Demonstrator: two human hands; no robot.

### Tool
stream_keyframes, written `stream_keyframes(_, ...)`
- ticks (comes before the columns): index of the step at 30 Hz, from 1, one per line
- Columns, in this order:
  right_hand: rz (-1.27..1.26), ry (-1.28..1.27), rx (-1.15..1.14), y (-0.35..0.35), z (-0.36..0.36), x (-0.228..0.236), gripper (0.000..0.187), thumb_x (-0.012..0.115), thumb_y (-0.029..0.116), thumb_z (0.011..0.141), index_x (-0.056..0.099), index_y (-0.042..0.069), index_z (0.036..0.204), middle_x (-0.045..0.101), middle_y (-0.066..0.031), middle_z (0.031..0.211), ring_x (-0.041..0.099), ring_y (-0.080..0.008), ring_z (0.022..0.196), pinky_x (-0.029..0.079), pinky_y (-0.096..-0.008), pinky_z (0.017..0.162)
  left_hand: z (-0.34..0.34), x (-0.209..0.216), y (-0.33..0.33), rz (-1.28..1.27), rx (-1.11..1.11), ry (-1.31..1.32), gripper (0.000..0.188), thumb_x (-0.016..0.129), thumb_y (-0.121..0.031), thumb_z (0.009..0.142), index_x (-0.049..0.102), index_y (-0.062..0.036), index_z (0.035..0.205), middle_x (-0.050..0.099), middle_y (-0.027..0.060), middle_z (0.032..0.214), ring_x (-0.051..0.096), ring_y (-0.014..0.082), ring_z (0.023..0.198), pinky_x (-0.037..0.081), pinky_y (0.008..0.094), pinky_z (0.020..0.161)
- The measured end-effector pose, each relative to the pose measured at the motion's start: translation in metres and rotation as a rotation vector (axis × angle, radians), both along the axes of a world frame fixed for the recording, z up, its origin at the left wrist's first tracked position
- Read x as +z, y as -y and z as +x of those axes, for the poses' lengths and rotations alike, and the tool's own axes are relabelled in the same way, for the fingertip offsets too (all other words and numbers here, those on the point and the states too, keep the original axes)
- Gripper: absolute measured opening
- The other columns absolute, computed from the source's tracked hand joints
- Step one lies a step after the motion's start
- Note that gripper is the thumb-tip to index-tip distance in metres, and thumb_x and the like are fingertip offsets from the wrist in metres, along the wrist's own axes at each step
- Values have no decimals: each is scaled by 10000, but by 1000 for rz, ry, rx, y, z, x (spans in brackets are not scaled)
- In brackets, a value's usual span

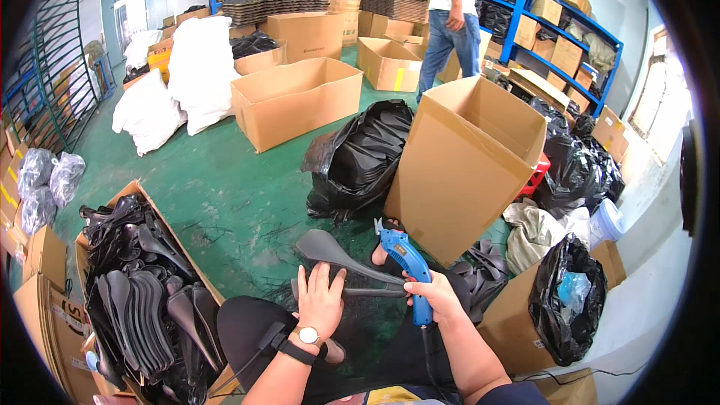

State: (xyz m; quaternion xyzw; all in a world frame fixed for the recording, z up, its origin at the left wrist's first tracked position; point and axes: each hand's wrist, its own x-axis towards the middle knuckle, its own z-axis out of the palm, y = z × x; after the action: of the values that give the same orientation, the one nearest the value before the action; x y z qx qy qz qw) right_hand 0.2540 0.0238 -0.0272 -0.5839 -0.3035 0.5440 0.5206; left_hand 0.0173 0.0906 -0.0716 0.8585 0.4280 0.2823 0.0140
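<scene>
My left hand [319,301], with a watch on its wrist, lies back up on a black bicycle saddle cover [330,249], its fingers apart and stretched over the near edge. The wide end of the cover points left and its narrow nose reaches right. A second dark, narrow piece [367,292] runs just below it, partly under the hand. In my right hand [436,296] is a blue corded electric cutter [406,255], gripped around its handle. The cutter's metal jaws [378,226] point up and away, apart from the cover. My right thumb is close to the cover's nose.
At left stands a carton [161,217] full of black saddle covers. Ahead are a black plastic bag [364,154] and a tall carton [457,157]. A bag-lined box [517,322] stands at right, near more dark pieces [480,277]. A person [454,15] stands behind.
</scene>
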Motion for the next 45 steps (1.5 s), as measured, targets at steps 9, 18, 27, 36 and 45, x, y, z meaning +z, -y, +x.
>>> stream_keyframes(9,125,-26,-194,-6,-11,10,364,729,58,738,604,-16,1072,616,-60,871,596,-134,641,519,-268,562,5,32,27,132,28,462,499,763,-142,663,571,-88,1120,504,137,1136,468,346,1091,338,550,1019)
stream_keyframes(18,118,-1,-11,-14,-44,16,348,752,54,737,582,-14,1033,614,-69,908,605,-130,720,528,-270,620,33,-9,22,-1659,-465,1973,240,654,-174,891,578,-52,1083,649,91,1044,611,185,949,490,364,898)
stream_keyframes(27,94,-34,85,-25,-47,15,400,749,81,738,567,-19,1079,599,-63,885,608,-136,713,531,-274,613,22,-13,12,-1566,-335,1959,112,614,-126,916,582,-90,1018,662,65,1006,635,168,932,503,333,877)
stream_keyframes(36,27,-376,277,27,-7,13,403,743,188,710,573,-35,999,561,-80,697,561,-193,622,481,-309,610,17,8,-13,-1588,-202,2261,78,634,-181,905,607,-109,916,677,56,918,678,166,810,580,302,776)
stream_keyframes(45,-116,-384,377,34,-16,3,339,709,123,686,586,-28,964,589,-105,699,580,-191,618,458,-292,623,24,16,-12,-1689,-328,2316,94,621,-186,915,619,-96,939,683,56,930,678,163,819,577,285,768)
